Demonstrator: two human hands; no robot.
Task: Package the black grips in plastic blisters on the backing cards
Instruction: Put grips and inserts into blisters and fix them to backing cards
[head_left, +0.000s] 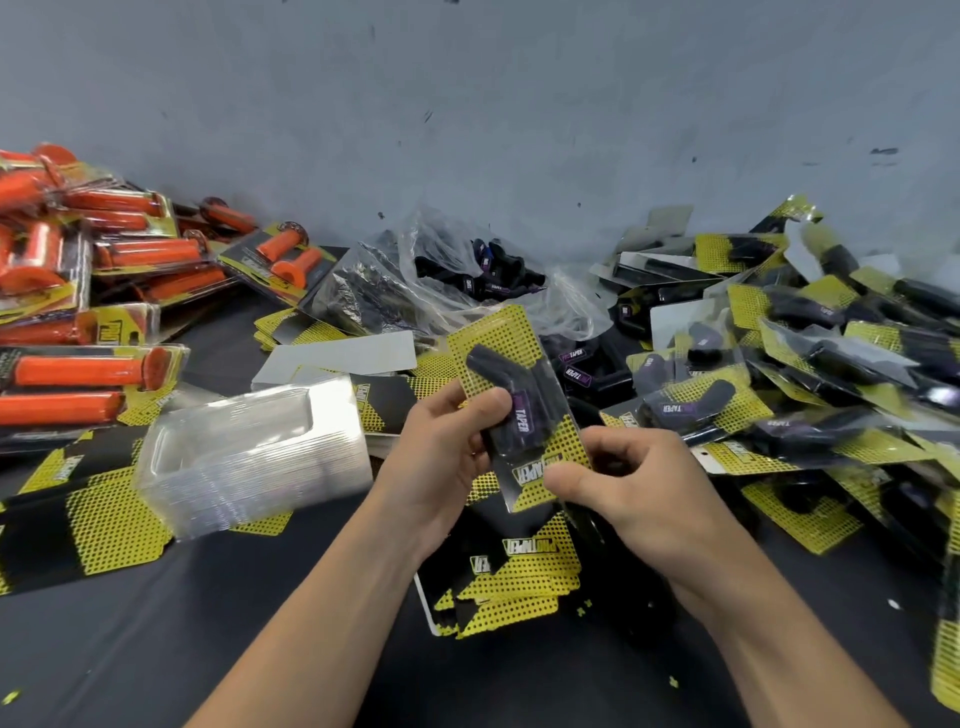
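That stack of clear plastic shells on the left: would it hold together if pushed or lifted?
Probably light, since the stack of blisters is thin clear plastic. It leans sideways, so a push would likely fan it out. The nested shells look smooth, so lifting the top may bring only a few.

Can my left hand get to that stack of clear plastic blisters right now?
Probably yes. The stack of clear plastic blisters lies beside the left hand with nothing between them. That hand grips the yellow and black carded pack with the right hand, so it must let go first.
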